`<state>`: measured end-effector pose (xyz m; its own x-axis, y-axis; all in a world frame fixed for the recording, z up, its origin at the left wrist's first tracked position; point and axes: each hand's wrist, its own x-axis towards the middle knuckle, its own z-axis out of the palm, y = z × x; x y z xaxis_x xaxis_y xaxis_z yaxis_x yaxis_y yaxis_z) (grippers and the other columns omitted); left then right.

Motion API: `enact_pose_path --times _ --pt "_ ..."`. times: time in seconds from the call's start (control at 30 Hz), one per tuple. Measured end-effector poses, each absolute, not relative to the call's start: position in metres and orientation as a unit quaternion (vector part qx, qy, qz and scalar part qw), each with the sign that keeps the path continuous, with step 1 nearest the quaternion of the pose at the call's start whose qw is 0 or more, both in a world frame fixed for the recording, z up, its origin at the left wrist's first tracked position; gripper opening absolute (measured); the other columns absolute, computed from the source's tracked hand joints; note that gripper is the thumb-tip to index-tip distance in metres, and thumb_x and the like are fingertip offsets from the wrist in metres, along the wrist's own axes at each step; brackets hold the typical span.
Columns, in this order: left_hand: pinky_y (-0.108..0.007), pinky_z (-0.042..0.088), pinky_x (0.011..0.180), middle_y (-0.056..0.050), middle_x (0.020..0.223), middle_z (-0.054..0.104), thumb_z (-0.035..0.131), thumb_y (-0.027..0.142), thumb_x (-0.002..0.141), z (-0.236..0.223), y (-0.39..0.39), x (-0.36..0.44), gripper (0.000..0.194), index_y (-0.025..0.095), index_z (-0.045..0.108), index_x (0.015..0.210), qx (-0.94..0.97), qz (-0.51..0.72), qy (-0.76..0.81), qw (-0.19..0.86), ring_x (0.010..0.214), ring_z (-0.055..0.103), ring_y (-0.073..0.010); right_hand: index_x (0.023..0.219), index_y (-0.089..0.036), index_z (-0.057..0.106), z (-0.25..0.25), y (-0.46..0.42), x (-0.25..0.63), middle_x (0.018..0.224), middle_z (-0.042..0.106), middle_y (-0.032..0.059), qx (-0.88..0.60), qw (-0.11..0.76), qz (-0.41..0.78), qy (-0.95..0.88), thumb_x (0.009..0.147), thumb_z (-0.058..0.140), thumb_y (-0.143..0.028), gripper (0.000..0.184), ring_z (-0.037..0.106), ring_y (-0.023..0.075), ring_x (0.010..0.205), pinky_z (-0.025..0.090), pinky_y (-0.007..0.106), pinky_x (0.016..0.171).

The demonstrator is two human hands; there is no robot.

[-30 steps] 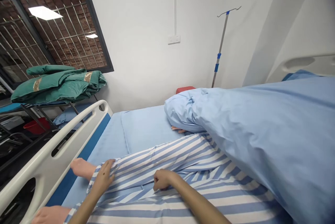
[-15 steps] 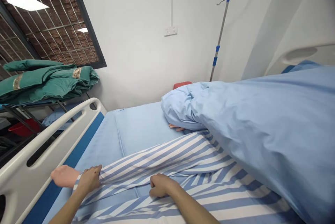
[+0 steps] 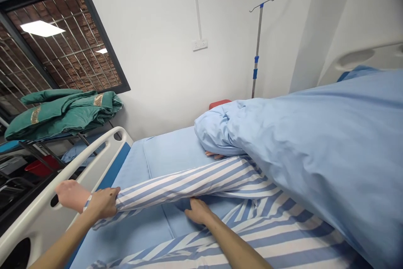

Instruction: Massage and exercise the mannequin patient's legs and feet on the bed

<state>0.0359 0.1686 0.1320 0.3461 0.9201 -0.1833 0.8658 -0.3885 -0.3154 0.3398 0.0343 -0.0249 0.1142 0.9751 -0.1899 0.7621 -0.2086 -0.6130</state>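
A leg in blue-and-white striped trousers [image 3: 170,189] is raised a little above the blue sheet [image 3: 138,235], its bare foot [image 3: 71,195] over the bed's footboard side. My left hand [image 3: 103,203] is closed around the trouser leg just above the ankle. Under the knee part of the same leg, my right hand [image 3: 200,211] has its fingers curled against the lower edge; the fingertips are partly hidden behind the cloth. The second striped trouser leg [image 3: 189,250] lies on the sheet nearer to me. A light blue quilt [image 3: 299,143] covers the body to the right, with fingertips [image 3: 214,155] showing below its edge.
The white footboard [image 3: 85,172] with a blue panel borders the bed on the left. Green folded bedding [image 3: 69,111] lies on a rack beyond it, above a red basin [image 3: 42,166]. An infusion pole [image 3: 258,42] stands behind the bed by the wall.
The held leg has risen off the sheet, foot and knee upward, with my left hand on it. My right hand has moved slightly up to the leg's underside. The camera view has shifted.
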Motion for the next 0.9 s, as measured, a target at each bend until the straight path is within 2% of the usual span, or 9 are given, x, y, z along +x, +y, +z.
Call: enact_pose_path --times 0.13,0.2,0.33,0.47,0.63,0.77,0.9 --pt "-0.035 0.041 0.072 -0.01 0.092 0.065 0.051 0.024 0.058 0.129 0.161 0.032 0.037 0.021 0.056 0.095 -0.82 0.145 -0.544 0.102 0.088 0.059 -0.029 0.104 -0.009 0.058 -0.018 0.038 0.34 0.102 0.063 0.0164 -0.716 0.268 0.242 -0.598 0.076 0.044 -0.033 0.039 0.058 0.0258 0.096 0.042 0.031 0.08" --pt "-0.034 0.042 0.069 -0.009 0.092 0.065 0.051 0.026 0.058 0.121 0.157 0.032 0.038 0.023 0.055 0.095 -0.814 0.13 -0.558 0.096 0.087 0.059 -0.0302 0.105 -0.01 0.057 -0.012 0.038 0.342 0.102 0.062 0.0151 -0.716 0.304 0.181 -0.602 0.079 0.042 -0.031 0.037 0.057 0.0245 0.096 0.04 0.03 0.082" --pt "-0.029 0.041 0.068 -0.006 0.096 0.065 0.053 0.027 0.057 0.094 0.144 0.046 0.044 0.025 0.053 0.101 -0.805 0.071 -0.588 0.036 0.089 0.059 -0.0263 0.102 -0.01 0.057 0.003 0.038 0.347 0.099 0.06 0.0159 -0.739 0.312 0.016 -0.597 0.079 0.043 -0.026 0.032 0.052 0.0277 0.098 0.034 0.037 0.09" --pt "-0.026 0.04 0.063 -0.002 0.084 0.065 0.051 0.025 0.059 0.064 0.126 0.083 0.034 0.025 0.054 0.093 -0.782 -0.002 -0.622 -0.038 0.084 0.06 -0.0231 0.11 -0.008 0.051 0.01 0.038 0.354 0.103 0.056 0.0172 -0.754 0.335 -0.071 -0.56 0.077 0.044 -0.022 0.036 0.048 0.0295 0.099 0.034 0.042 0.09" --pt "-0.024 0.04 0.059 0.0 0.081 0.065 0.052 0.024 0.059 0.031 0.102 0.143 0.039 0.026 0.054 0.098 -0.768 -0.075 -0.623 -0.128 0.079 0.06 -0.0205 0.123 -0.01 0.038 0.009 0.04 0.365 0.119 0.045 0.0181 -0.762 0.389 -0.111 -0.507 0.073 0.046 -0.019 0.051 0.036 0.0326 0.115 0.03 0.046 0.096" --pt "-0.025 0.04 0.058 -0.002 0.085 0.065 0.052 0.026 0.062 0.015 0.09 0.171 0.043 0.025 0.052 0.105 -0.739 -0.097 -0.649 -0.154 0.079 0.06 -0.0213 0.13 -0.011 0.029 0.006 0.042 0.37 0.129 0.036 0.0168 -0.764 0.407 -0.114 -0.488 0.074 0.044 -0.02 0.059 0.027 0.0326 0.123 0.029 0.046 0.099" --pt "-0.023 0.04 0.059 -0.001 0.081 0.065 0.053 0.023 0.063 0.013 0.091 0.168 0.039 0.023 0.054 0.102 -0.764 -0.097 -0.618 -0.157 0.076 0.06 -0.019 0.131 -0.01 0.029 0.004 0.042 0.371 0.131 0.035 0.0174 -0.766 0.402 -0.11 -0.489 0.074 0.045 -0.02 0.06 0.025 0.0324 0.125 0.029 0.045 0.1"
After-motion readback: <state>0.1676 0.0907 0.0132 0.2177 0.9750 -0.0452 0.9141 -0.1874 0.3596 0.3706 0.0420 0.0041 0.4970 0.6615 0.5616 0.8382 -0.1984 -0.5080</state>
